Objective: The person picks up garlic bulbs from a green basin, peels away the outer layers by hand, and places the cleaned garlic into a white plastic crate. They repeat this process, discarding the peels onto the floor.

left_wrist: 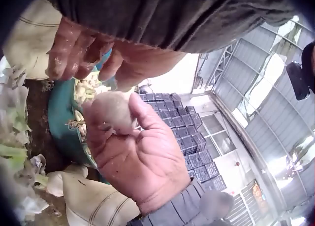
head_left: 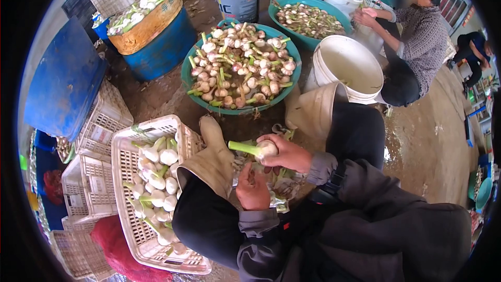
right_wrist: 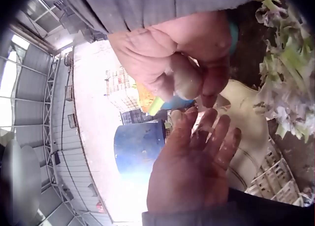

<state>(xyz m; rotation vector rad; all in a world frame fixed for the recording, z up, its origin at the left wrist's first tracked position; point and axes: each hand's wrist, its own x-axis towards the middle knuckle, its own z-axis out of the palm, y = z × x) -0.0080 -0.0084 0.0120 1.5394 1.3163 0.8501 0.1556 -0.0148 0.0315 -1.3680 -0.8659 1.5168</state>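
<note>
A garlic bulb [head_left: 268, 149] with a green stem is held in my right hand [head_left: 291, 155]; its stem points left in the head view. In the right wrist view, the fingers curl round the pale bulb [right_wrist: 186, 82]. My left hand [head_left: 253, 190] is just below it, palm up, with loosely bent fingers and small wet scraps on the fingertips. The left wrist view shows this hand [left_wrist: 123, 61] above the bulb [left_wrist: 115, 110]. To the left stands a white plastic crate [head_left: 121, 188] holding peeled white garlic [head_left: 159, 183]. Peelings [right_wrist: 288, 78] lie heaped between the boots.
A green tub [head_left: 295, 75] of unpeeled garlic stands ahead, with another tub [head_left: 334, 14] behind it. White buckets [head_left: 318, 68] are at the right, near a seated person [head_left: 417, 36]. Blue barrels [head_left: 57, 89] and stacked crates [head_left: 88, 183] line the left.
</note>
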